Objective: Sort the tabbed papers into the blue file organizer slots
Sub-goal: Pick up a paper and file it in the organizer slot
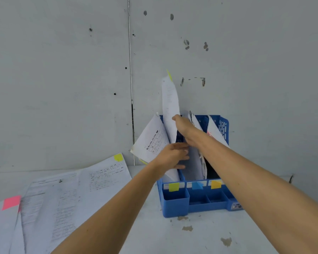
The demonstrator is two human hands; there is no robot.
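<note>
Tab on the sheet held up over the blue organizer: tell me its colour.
The tab is yellow-green, topping the sheet the right hand holds; head view.

Loose papers (53, 198) blurred, cut by left edge; organizer (174, 204) right side seemingly hidden behind forearm (246, 171).

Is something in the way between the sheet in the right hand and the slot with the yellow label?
Nothing visible blocks it. The sheet in the right hand stands over the leftmost slot of the blue organizer. A printed paper already there leans out left, with the left hand against it.
</note>
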